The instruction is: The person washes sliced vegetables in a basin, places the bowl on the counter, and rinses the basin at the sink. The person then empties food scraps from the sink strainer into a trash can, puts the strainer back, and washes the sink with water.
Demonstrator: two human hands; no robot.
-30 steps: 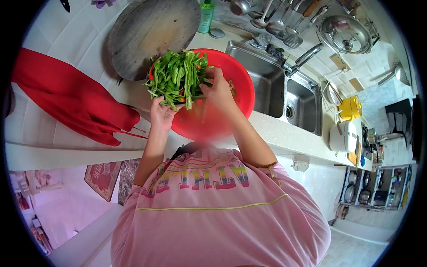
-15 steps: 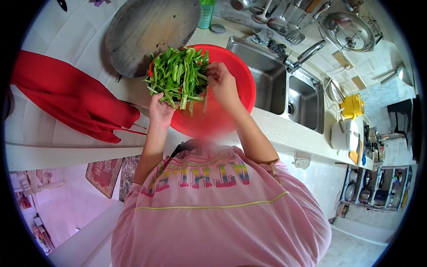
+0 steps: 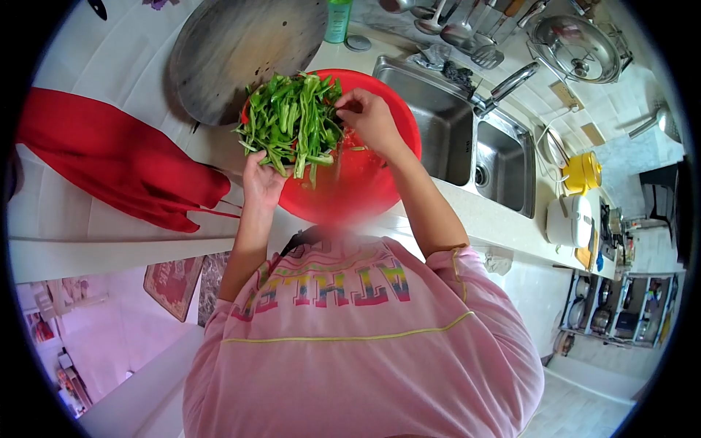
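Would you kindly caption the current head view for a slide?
Left hand supports cut peppers at the red basin; right hand alongside.

Pink top, multicoloured block lettering, thin yellow-green piping across, sleeve ending near the elbow

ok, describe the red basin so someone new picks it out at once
Start at the double sink. Just left of its larger bowl is the wide, round red basin, with a pile of green strips over its left part. The red cloth farther left is limp and creased; the basin is round and rimmed.
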